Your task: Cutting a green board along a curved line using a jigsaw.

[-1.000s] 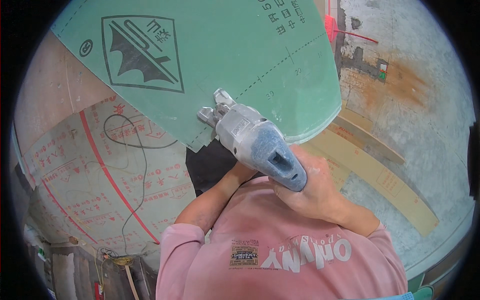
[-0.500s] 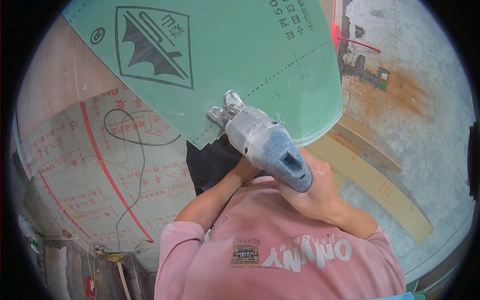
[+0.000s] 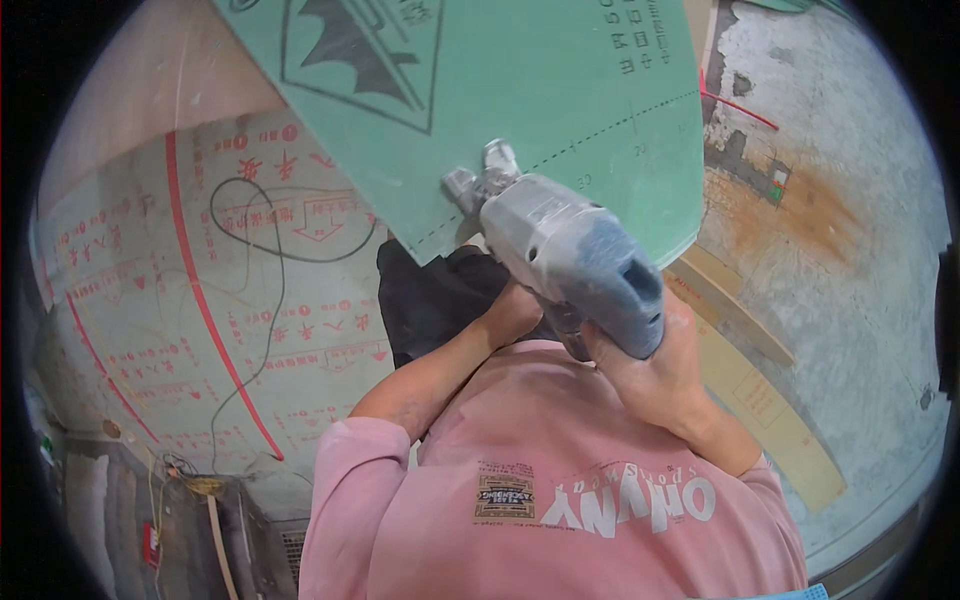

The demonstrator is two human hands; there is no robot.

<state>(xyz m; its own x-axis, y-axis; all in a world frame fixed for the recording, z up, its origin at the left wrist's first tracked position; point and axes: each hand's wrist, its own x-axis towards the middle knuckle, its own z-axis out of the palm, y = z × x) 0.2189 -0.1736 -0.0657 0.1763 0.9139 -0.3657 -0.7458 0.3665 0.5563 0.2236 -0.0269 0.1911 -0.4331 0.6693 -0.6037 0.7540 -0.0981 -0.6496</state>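
A dust-covered grey and blue jigsaw (image 3: 575, 255) lies slantwise over the near end of a green board (image 3: 560, 110), with its two-pronged metal foot at the board's near left edge. My right hand (image 3: 655, 355) is closed round the rear handle of the saw. Close to my body, my left hand (image 3: 515, 312) is curled beneath the saw's front part. Its fingers are mostly hidden there, and what they hold does not show. The blade cannot be made out.
Printed protective sheeting with red stripes (image 3: 200, 300) covers the floor at left, and a dark cable (image 3: 275, 310) loops over it. Tan board strips (image 3: 770, 400) lie at right on the stained concrete (image 3: 850, 260). Cords and a bundle (image 3: 205, 485) are at lower left.
The saw, both hands and the green board have shifted forward and to the right. My right hand keeps its grip on the handle. The view has also moved slightly.
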